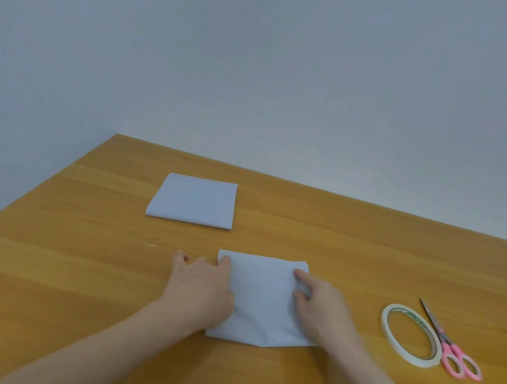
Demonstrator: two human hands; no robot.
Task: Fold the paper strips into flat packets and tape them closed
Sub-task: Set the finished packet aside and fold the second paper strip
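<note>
A folded white paper packet lies flat on the wooden table in front of me. My left hand rests on its left edge with the fingers spread flat, partly on the table. My right hand presses down on its right side, fingertips pointing toward the far right corner. A second folded white packet lies farther back and to the left, apart from both hands. A roll of white tape and pink-handled scissors lie to the right of my right hand.
The table's far edge meets a plain pale wall. Its left edge runs diagonally at the left of the view. A tiny white scrap lies left of my left hand.
</note>
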